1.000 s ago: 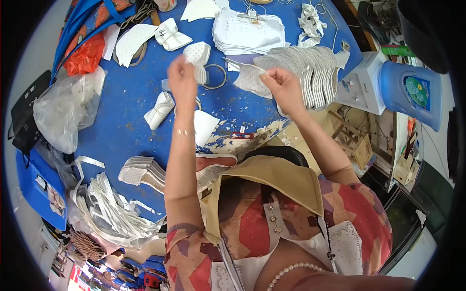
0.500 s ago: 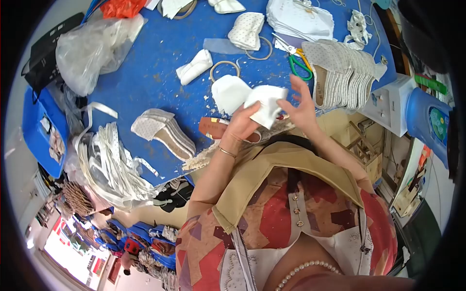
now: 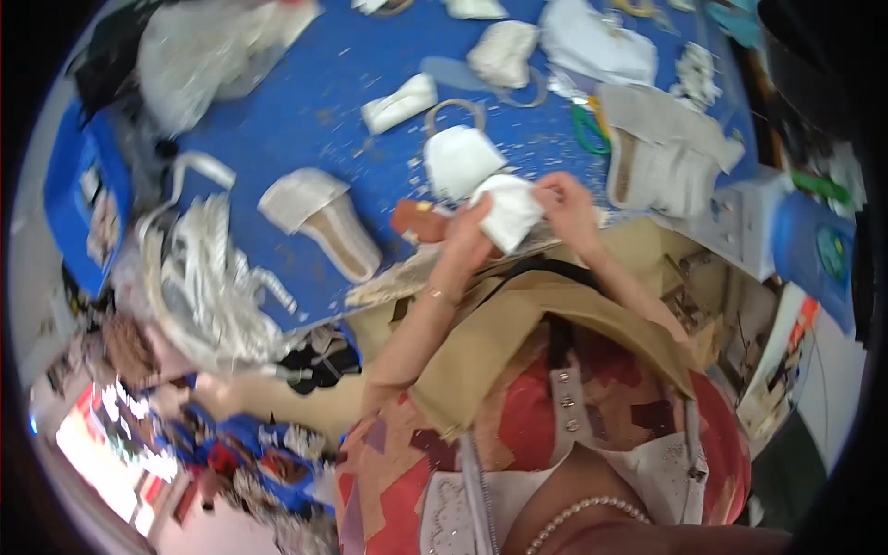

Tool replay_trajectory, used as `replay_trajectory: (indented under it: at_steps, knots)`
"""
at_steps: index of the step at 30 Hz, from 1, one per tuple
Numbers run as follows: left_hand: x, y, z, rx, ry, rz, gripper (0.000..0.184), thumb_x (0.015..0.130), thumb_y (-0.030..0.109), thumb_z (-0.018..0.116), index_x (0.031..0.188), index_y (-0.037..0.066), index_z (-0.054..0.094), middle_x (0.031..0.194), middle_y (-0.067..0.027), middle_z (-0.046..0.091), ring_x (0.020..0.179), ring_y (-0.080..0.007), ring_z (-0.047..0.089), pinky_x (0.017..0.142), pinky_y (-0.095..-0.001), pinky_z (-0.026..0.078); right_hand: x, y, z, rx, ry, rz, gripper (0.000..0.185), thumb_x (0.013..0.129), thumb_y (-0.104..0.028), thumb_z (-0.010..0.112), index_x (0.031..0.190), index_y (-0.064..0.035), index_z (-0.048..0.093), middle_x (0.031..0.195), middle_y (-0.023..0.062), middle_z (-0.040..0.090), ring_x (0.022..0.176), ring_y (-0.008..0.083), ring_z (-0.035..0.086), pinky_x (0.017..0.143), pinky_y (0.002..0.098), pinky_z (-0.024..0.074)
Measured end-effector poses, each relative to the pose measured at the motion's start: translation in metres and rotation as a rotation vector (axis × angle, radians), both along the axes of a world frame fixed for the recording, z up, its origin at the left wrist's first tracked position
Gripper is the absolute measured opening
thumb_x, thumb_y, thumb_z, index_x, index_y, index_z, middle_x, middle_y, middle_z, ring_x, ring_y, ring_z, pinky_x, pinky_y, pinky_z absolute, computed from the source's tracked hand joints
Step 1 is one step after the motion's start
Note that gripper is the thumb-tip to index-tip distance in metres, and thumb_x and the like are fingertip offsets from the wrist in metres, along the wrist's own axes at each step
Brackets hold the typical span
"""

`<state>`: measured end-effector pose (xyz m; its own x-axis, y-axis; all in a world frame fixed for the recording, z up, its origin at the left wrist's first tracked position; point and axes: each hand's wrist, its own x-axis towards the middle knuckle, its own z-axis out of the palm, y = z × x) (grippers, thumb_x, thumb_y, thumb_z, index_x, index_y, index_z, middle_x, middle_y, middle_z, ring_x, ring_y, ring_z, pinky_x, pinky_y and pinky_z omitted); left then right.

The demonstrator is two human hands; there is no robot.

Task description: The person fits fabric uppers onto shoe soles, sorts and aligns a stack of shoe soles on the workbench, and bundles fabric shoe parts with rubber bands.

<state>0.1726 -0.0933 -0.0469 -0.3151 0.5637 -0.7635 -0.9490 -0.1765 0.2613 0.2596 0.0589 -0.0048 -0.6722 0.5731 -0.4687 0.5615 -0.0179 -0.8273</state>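
My left hand is closed round a folded white fabric piece above the table's near edge. At its right edge, my right hand has its fingers pinched together on the fabric; blur hides the exact contact. Just beyond lies another stack of white fabric pieces. A reddish-brown insole-shaped piece lies partly behind my left hand. To the left rest stacked slipper parts with pale uppers and tan insoles. A longer row of similar slipper parts stands to the right.
Green-handled scissors lie beside the right-hand row on the blue table. A tape ring and a rolled white bundle sit farther back. White strips heap at the left, near a blue bin and plastic bag.
My right hand's spread fingers have drawn together at the fabric's edge. The view has shifted slightly and blurred. My left hand still holds the white piece.
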Motion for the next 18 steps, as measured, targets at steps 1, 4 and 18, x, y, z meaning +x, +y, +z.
replay_trajectory:
  at_steps: [1, 4, 18]
  knots:
    - [0.000, -0.007, -0.002, 0.096, 0.021, -0.020, 0.042, 0.095, 0.012, 0.051, 0.129, -0.010, 0.040, 0.120, -0.0207, 0.057, 0.102, -0.0285, 0.062, 0.089, -0.0360, 0.052, 0.002, -0.002, -0.004, -0.036, 0.029, -0.019, 0.007, 0.082, -0.004, 0.059, 0.088, -0.0034, 0.063, 0.077, 0.0016, 0.061, 0.068, 0.0106, 0.052, 0.064, 0.0240, 0.0440]
    - [-0.005, -0.016, -0.004, 0.113, 0.016, -0.104, 0.043, 0.096, 0.015, 0.049, 0.130, -0.009, 0.039, 0.121, -0.0206, 0.056, 0.105, -0.0283, 0.060, 0.089, -0.0364, 0.051, 0.008, -0.002, -0.010, -0.105, 0.090, -0.049, 0.009, 0.082, -0.004, 0.058, 0.089, -0.0030, 0.064, 0.076, 0.0013, 0.061, 0.066, 0.0101, 0.051, 0.062, 0.0229, 0.0435]
    - [-0.024, -0.002, 0.014, 0.300, 0.021, -0.123, 0.048, 0.098, 0.018, 0.046, 0.138, -0.004, 0.032, 0.129, -0.0187, 0.053, 0.114, -0.0310, 0.056, 0.096, -0.0397, 0.047, 0.010, -0.007, 0.013, -0.259, 0.172, -0.258, 0.014, 0.083, 0.000, 0.055, 0.095, -0.0023, 0.063, 0.077, 0.0014, 0.060, 0.062, 0.0069, 0.050, 0.057, 0.0189, 0.0428]
